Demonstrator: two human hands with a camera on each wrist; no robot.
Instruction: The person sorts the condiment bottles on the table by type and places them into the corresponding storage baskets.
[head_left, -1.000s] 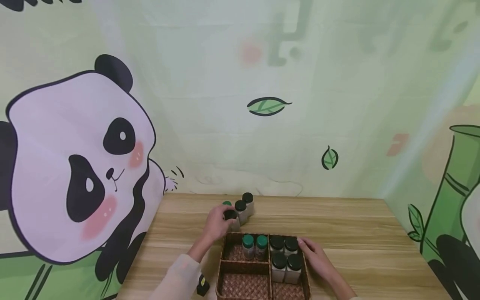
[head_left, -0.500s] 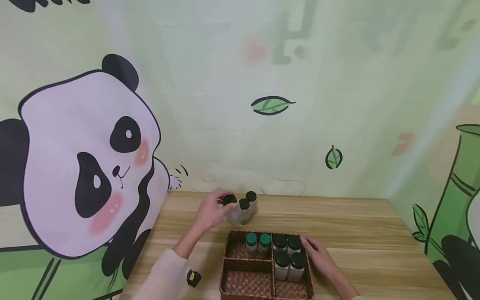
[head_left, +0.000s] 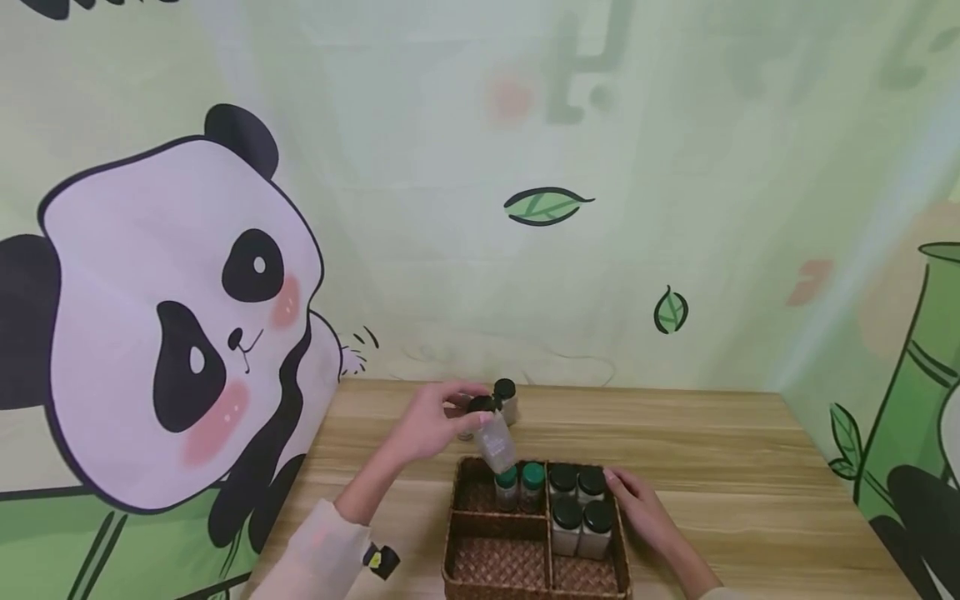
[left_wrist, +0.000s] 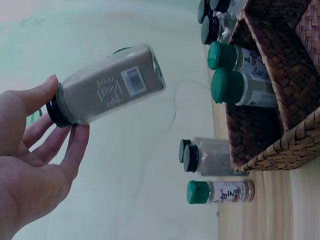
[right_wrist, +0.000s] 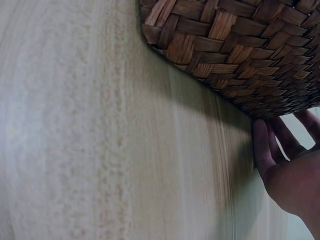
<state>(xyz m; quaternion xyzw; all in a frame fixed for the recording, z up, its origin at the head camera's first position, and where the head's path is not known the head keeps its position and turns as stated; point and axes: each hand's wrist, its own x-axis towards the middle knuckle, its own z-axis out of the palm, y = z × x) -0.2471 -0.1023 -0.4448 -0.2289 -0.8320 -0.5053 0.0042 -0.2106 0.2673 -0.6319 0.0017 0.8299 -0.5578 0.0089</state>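
Wooden tabletop (head_left: 720, 475), basket (head_left: 498, 565) cropped at bottom

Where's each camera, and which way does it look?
Head: on the head, facing forward and down at the basket; left hand and right hand show.
Left wrist: on that wrist, facing the held jar; left hand shows.
Right wrist: on that wrist, facing the basket's side; right hand shows.
Head and left wrist share the held jar.
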